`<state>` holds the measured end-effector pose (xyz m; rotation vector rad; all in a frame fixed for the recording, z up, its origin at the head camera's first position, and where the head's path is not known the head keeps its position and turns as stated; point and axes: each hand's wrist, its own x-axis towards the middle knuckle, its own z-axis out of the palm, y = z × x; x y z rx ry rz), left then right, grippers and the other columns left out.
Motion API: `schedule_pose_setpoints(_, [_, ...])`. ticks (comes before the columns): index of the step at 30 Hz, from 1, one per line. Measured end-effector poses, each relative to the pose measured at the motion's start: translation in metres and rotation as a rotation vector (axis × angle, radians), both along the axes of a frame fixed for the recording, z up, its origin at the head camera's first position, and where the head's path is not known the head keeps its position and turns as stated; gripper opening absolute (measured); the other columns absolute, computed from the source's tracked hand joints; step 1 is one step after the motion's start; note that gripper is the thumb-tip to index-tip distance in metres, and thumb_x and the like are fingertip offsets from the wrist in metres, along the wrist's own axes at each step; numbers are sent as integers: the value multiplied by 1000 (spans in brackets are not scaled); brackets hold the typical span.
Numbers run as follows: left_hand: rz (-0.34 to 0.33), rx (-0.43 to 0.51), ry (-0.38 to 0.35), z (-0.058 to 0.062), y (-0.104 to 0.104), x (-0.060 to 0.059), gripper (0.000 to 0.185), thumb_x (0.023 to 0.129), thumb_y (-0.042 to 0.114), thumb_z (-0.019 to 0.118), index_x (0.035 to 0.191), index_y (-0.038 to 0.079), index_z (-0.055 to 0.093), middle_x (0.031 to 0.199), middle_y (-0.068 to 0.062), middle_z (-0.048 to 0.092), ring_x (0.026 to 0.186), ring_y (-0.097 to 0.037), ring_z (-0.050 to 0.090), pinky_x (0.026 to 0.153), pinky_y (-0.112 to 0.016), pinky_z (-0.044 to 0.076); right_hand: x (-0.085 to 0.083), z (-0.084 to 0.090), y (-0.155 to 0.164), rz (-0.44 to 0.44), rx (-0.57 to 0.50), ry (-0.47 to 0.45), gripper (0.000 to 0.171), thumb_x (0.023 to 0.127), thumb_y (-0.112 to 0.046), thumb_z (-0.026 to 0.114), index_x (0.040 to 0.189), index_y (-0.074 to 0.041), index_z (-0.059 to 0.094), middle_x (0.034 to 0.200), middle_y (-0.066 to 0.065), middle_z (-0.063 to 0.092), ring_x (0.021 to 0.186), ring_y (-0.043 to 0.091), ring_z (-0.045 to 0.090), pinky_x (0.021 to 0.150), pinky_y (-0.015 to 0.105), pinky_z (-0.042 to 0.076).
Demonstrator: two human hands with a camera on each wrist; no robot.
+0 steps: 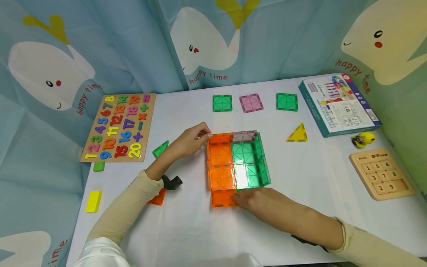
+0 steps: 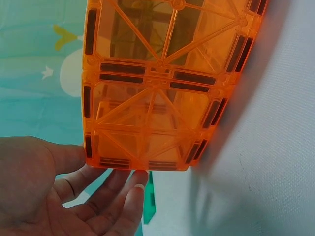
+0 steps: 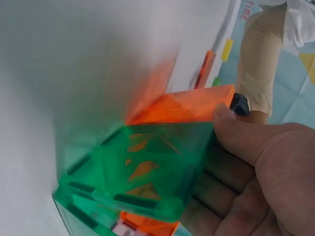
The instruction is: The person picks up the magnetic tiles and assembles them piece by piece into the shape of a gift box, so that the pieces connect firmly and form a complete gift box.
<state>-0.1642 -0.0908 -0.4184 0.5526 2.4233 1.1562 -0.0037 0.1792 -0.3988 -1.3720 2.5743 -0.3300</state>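
At the table's middle stands an open box of translucent magnetic tiles (image 1: 245, 152), with orange on its left half, green on its right and a pink tile in its back wall. My left hand (image 1: 191, 141) pinches its back left corner; the left wrist view shows the thumb and fingers around the orange wall (image 2: 147, 123). At the front left, an orange square tile (image 1: 221, 199) leans outward from the box's edge. My right hand (image 1: 255, 198) grips that tile by its right end, with the thumb on it in the right wrist view. The right fingertips are partly hidden.
Green tiles (image 1: 222, 103) and a pink tile (image 1: 251, 102) lie behind the box. A yellow triangle tile (image 1: 298, 133), a boxed toy (image 1: 340, 105) and a wooden number puzzle (image 1: 381, 174) are right. A number board (image 1: 117, 128) and a green triangle (image 1: 161, 148) lie left.
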Motion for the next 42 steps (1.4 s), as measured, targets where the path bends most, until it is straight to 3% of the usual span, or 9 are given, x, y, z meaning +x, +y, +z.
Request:
schedule_pose_setpoints(4, [-1, -1, -5, 2, 0, 1, 16, 113, 25, 52, 115, 11, 59, 123, -14, 69, 125, -31, 60, 109, -49, 50, -7, 3, 0, -20, -58, 2, 35, 89, 2, 81, 122, -6, 72, 111, 2, 79, 97, 18, 76, 81, 31, 64])
schedule_pose_setpoints(8, [-1, -3, -7, 3, -1, 1, 16, 113, 24, 52, 116, 10, 59, 124, -14, 69, 126, -32, 60, 110, -50, 50, -13, 7, -1, -30, -16, 61, 52, 82, 10, 84, 131, -1, 70, 118, 8, 79, 103, 24, 76, 86, 36, 63])
schedule_pose_setpoints(12, [-5, 1, -4, 3, -1, 2, 16, 113, 25, 52, 116, 11, 59, 124, -13, 69, 126, -32, 61, 109, -50, 50, -18, 8, -3, -49, 26, 80, 57, 80, 10, 85, 134, 0, 69, 122, 9, 78, 106, 27, 75, 89, 39, 62])
schedule_pose_setpoints(24, [2, -1, 1, 2, -4, 2, 18, 113, 26, 52, 120, 11, 60, 126, -13, 69, 129, -31, 60, 108, -49, 51, -26, 10, -4, -29, 22, 88, 49, 84, 5, 85, 130, -2, 71, 117, 9, 78, 104, 25, 75, 88, 38, 63])
schedule_pose_setpoints(28, [-16, -12, -2, 3, -5, 2, 20, 113, 26, 51, 123, 10, 59, 128, -12, 68, 130, -30, 60, 109, -48, 51, -34, 19, -3, -63, -35, 8, 38, 92, -6, 82, 129, -4, 73, 116, 7, 79, 105, 24, 76, 87, 37, 63])
schedule_pose_setpoints(33, [-36, -13, 1, 4, -7, 4, 24, 112, 23, 52, 130, 7, 59, 133, -10, 65, 128, -29, 61, 108, -45, 52, -67, 45, 8, -215, -83, -106, 35, 101, -25, 74, 133, -8, 73, 127, 10, 76, 119, 29, 72, 95, 45, 61])
schedule_pose_setpoints(38, [-49, -11, -3, 3, -8, 7, 29, 110, 22, 52, 135, 7, 57, 138, -10, 60, 125, -28, 61, 105, -43, 54, -121, 65, 27, -350, -119, -135, 37, 107, -27, 64, 137, -5, 69, 132, 15, 72, 124, 34, 68, 100, 54, 57])
schedule_pose_setpoints(42, [-43, -18, 7, 4, -9, 11, 30, 110, 24, 55, 135, 9, 56, 138, -9, 59, 123, -26, 62, 104, -42, 54, -167, 66, 37, -449, -124, -183, 41, 109, -27, 60, 137, 2, 64, 131, 23, 69, 117, 38, 67, 98, 57, 57])
